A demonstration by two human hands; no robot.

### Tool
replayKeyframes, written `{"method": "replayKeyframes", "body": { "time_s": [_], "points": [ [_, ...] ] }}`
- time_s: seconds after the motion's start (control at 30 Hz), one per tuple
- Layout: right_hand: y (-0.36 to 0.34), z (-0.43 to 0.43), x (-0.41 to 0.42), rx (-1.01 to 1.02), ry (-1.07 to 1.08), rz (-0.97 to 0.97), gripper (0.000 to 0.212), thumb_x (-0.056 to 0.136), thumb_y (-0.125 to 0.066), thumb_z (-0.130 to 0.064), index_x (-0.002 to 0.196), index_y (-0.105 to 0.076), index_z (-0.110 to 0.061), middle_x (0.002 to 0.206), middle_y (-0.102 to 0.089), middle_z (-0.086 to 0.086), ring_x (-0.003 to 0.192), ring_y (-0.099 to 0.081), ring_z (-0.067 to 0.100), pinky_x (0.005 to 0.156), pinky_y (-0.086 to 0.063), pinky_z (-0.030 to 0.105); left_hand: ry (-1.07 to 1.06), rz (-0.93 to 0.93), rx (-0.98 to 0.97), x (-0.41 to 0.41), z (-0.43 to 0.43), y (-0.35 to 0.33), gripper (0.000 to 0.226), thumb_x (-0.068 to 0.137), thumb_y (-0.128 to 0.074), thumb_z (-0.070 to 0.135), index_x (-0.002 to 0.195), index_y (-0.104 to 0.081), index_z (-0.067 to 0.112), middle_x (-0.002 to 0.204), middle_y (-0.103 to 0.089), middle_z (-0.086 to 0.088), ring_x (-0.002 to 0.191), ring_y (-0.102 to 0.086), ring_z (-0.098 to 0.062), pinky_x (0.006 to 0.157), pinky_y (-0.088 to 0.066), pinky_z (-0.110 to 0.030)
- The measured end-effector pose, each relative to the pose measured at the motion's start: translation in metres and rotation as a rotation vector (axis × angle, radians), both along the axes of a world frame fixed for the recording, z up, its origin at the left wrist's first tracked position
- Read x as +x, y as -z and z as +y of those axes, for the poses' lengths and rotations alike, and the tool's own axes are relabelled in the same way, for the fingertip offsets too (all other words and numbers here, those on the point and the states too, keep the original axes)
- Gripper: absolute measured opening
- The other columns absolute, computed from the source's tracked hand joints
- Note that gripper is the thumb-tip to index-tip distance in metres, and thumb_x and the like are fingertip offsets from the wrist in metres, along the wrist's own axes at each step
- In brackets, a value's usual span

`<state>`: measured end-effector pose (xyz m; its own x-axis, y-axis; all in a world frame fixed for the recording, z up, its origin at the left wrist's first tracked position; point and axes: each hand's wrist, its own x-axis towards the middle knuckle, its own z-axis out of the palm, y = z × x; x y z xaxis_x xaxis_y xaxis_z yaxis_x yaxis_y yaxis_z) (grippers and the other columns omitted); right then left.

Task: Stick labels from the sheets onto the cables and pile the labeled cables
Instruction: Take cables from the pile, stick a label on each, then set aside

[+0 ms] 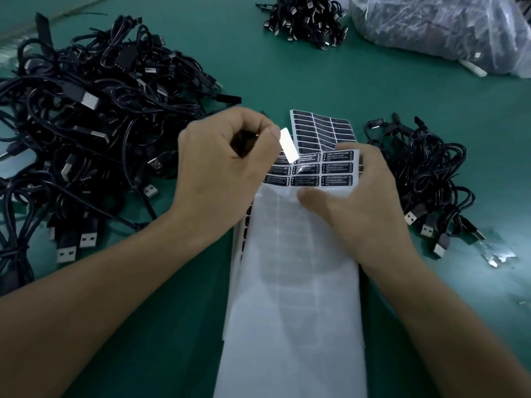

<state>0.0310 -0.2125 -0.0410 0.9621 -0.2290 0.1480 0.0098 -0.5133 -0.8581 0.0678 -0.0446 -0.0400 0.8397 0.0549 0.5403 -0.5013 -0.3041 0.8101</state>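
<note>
Here the left hand (pixel 224 170), fingers curled in, pinches a peeled label (pixel 286 145) between thumb and forefinger just above the label sheet (pixel 307 169); something dark sits in its palm, and I cannot tell what. The right hand (pixel 356 196) grips that sheet at its right edge, thumb pressed on the bare backing. A big cable pile (pixel 86 116) lies left on the green table (pixel 287 67), a smaller pile (pixel 425 173) right.

Glossy paper label sheet (pixel 293 282) — matt tabletop (pixel 287 67) (plastic-sheathed cables (pixel 86 110))
</note>
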Motion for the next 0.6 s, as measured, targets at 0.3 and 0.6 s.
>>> {"method": "replayKeyframes", "body": {
  "time_s": [0.3, 0.6],
  "points": [
    [-0.001, 0.016, -0.009, -0.427, 0.029, -0.427, 0.04, 0.07, -0.081, -0.034, 0.104, -0.066, -0.018, 0.102, -0.051, -0.002, 0.099, -0.051, 0.021, 0.085, -0.044, 0.031, 0.046, 0.045, 0.064, -0.004, -0.001, 0.002, 0.015, 0.091, -0.065, 0.019, 0.077, -0.072, 0.016, 0.06, -0.066, 0.011, 0.048, -0.061, -0.01, 0.051, -0.054, -0.029],
    [0.0, 0.021, -0.005, -0.451, 0.074, -0.517, 0.012, 0.082, -0.079, -0.021, 0.08, -0.072, -0.011, 0.073, -0.065, 0.001, 0.069, -0.057, 0.02, 0.067, -0.038, 0.024, 0.072, 0.056, 0.086, -0.01, -0.007, 0.0, 0.012, 0.089, -0.067, 0.019, 0.078, -0.073, 0.02, 0.062, -0.065, 0.015, 0.052, -0.06, -0.005, 0.054, -0.053, -0.025]
  ]
}}
